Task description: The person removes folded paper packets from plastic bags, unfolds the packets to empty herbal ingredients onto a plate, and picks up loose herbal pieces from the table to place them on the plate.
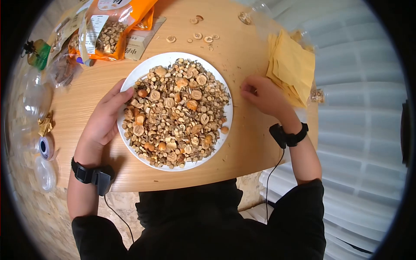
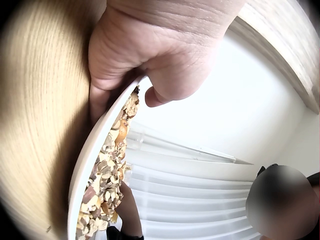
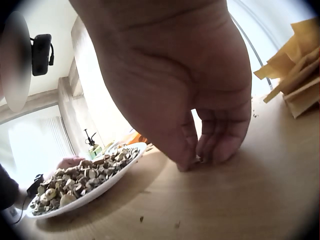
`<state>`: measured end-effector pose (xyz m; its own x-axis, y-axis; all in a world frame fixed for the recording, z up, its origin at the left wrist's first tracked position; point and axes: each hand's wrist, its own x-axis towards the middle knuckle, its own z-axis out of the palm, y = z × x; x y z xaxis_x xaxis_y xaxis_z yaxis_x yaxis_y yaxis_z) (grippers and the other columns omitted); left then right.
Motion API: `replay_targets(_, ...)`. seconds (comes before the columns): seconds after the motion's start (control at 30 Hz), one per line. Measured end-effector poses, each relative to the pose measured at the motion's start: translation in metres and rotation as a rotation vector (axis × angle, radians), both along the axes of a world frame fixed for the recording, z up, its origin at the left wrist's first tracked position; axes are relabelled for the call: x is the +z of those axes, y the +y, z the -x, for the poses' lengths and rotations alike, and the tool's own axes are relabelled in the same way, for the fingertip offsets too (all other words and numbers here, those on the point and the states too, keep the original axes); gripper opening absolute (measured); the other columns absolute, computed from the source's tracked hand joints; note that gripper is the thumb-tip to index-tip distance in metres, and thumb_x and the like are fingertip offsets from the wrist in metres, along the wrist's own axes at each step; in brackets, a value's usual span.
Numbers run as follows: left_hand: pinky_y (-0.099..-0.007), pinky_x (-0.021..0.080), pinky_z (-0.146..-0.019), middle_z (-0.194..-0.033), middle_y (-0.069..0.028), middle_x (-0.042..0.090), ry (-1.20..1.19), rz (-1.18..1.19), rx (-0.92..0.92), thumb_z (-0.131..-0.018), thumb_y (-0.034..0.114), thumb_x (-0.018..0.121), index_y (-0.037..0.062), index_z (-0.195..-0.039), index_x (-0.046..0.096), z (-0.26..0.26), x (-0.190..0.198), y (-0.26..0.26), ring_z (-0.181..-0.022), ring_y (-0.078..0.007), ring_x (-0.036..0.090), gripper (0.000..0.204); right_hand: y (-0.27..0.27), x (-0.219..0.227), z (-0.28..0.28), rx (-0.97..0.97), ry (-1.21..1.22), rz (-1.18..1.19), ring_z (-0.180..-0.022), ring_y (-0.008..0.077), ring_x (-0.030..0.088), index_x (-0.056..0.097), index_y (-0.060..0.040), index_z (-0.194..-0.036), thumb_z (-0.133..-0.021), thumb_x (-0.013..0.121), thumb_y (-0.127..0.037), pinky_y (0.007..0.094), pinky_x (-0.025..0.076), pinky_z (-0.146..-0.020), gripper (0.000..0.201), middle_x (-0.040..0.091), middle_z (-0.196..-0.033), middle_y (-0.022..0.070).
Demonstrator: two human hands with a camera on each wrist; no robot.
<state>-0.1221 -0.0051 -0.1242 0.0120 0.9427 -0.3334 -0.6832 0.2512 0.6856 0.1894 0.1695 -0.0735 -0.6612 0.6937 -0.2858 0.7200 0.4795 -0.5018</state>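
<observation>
A white plate (image 1: 122, 130) heaped with dried slices, twig pieces and orange-brown bits (image 1: 173, 117) rests on the wooden table. My left hand (image 1: 106, 115) grips its left rim, thumb over the edge and fingers underneath; the left wrist view shows the same hand (image 2: 155, 55) with the rim (image 2: 82, 165) tilted up. Right of the plate, my right hand (image 1: 264, 95) is low over the table. In the right wrist view, this hand (image 3: 185, 85) pinches a tiny pale bit (image 3: 201, 159) between thumb and fingertips at the tabletop; its kind cannot be told.
Loose slices (image 1: 197, 36) lie beyond the plate. An orange-edged bag (image 1: 110, 37) stands at the back left, with clear containers (image 1: 37, 102) and a tape roll (image 1: 46, 147) along the left edge. Yellow paper pouches (image 1: 292, 65) lie at the right; a clear jar (image 1: 245, 17) is behind.
</observation>
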Motion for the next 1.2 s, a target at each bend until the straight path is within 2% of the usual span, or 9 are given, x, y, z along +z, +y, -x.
replay_targets(0.27, -0.0275, 0.053, -0.083, -0.114, -0.0114, 0.056, 0.017, 0.019, 0.002, -0.093, 0.013, 0.046, -0.0021, -0.128, 0.038, 0.004, -0.006, -0.001, -0.099, -0.0155, 0.059, 0.038, -0.012, -0.009, -0.005, 0.103, -0.031, -0.248, -0.069, 0.0295, 0.056, 0.055, 0.0020, -0.084, -0.083, 0.054, -0.008, 0.0343, 0.045, -0.066, 0.010, 0.060, -0.077, 0.0141)
replay_targets(0.33, -0.0297, 0.052, -0.086, -0.124, -0.0152, 0.051, 0.035, 0.005, -0.034, -0.093, 0.014, 0.046, -0.0016, -0.137, 0.028, 0.007, -0.010, -0.001, -0.106, -0.0185, 0.057, 0.050, -0.015, 0.005, 0.001, 0.008, -0.017, -0.049, -0.065, 0.0136, 0.054, 0.054, -0.0001, -0.085, -0.086, 0.056, -0.008, 0.0276, 0.044, -0.061, 0.008, 0.057, -0.073, 0.0068)
replay_targets(0.43, -0.0274, 0.053, -0.083, -0.117, -0.0119, 0.055, 0.028, 0.011, 0.010, -0.093, 0.013, 0.045, -0.0023, -0.129, 0.037, 0.001, -0.004, 0.000, -0.100, -0.0159, 0.059, 0.039, -0.040, 0.041, 0.026, -0.039, 0.220, 0.137, -0.066, 0.0125, 0.056, 0.054, -0.0004, -0.084, -0.086, 0.056, -0.007, 0.0258, 0.044, -0.061, 0.007, 0.058, -0.074, 0.0059)
replay_targets(0.53, -0.0277, 0.052, -0.084, -0.118, -0.0124, 0.055, 0.020, -0.004, -0.009, -0.093, 0.012, 0.044, -0.0022, -0.130, 0.036, 0.000, -0.001, 0.000, -0.102, -0.0162, 0.058, 0.040, -0.046, 0.040, 0.023, -0.099, 0.272, 0.188, -0.067, 0.0138, 0.057, 0.056, -0.0024, -0.085, -0.084, 0.057, -0.008, 0.0255, 0.045, -0.061, 0.006, 0.059, -0.075, 0.0054)
replay_targets(0.67, -0.0284, 0.052, -0.085, -0.118, -0.0123, 0.054, 0.018, 0.002, -0.002, -0.093, 0.012, 0.045, -0.0020, -0.130, 0.035, 0.004, -0.005, -0.001, -0.103, -0.0164, 0.058, 0.040, -0.041, 0.025, -0.005, 0.058, -0.071, -0.028, -0.068, 0.0169, 0.059, 0.057, -0.0038, -0.086, -0.081, 0.060, -0.007, 0.0271, 0.046, -0.061, 0.006, 0.060, -0.077, 0.0066)
replay_targets(0.73, -0.0287, 0.051, -0.087, -0.118, -0.0120, 0.054, 0.012, -0.018, -0.038, -0.093, 0.013, 0.045, -0.0019, -0.129, 0.036, 0.004, -0.004, -0.001, -0.103, -0.0162, 0.058, 0.040, -0.043, 0.011, -0.020, 0.286, -0.158, -0.122, -0.073, 0.0245, 0.059, 0.057, -0.0055, -0.084, -0.078, 0.062, -0.011, 0.0348, 0.046, -0.063, 0.009, 0.060, -0.078, 0.0078)
replay_targets(0.93, -0.0269, 0.054, -0.081, -0.115, -0.0115, 0.056, 0.031, 0.007, 0.013, -0.093, 0.014, 0.046, -0.0017, -0.127, 0.038, 0.002, -0.005, -0.001, -0.099, -0.0158, 0.060, 0.038, -0.052, -0.001, -0.025, 0.255, -0.151, -0.136, -0.079, 0.0297, 0.057, 0.056, -0.0060, -0.081, -0.078, 0.062, -0.013, 0.0381, 0.045, -0.067, 0.009, 0.057, -0.079, 0.0099)
replay_targets(1.1, -0.0268, 0.056, -0.077, -0.114, -0.0115, 0.057, 0.026, 0.003, -0.003, -0.093, 0.013, 0.046, -0.0018, -0.127, 0.038, 0.003, -0.003, -0.001, -0.095, -0.0155, 0.062, 0.038, -0.053, 0.002, -0.021, 0.227, -0.138, -0.086, -0.075, 0.0281, 0.056, 0.056, -0.0044, -0.082, -0.079, 0.062, -0.009, 0.0373, 0.045, -0.064, 0.008, 0.057, -0.078, 0.0102)
replay_targets(1.2, -0.0304, 0.051, -0.088, -0.123, -0.0138, 0.051, 0.021, -0.017, -0.065, -0.093, 0.012, 0.044, -0.0022, -0.133, 0.032, 0.006, -0.007, -0.001, -0.107, -0.0189, 0.056, 0.044, -0.059, 0.029, 0.002, 0.165, -0.081, -0.010, -0.071, 0.0246, 0.056, 0.057, -0.0039, -0.084, -0.079, 0.063, -0.006, 0.0340, 0.045, -0.062, 0.008, 0.058, -0.076, 0.0090)
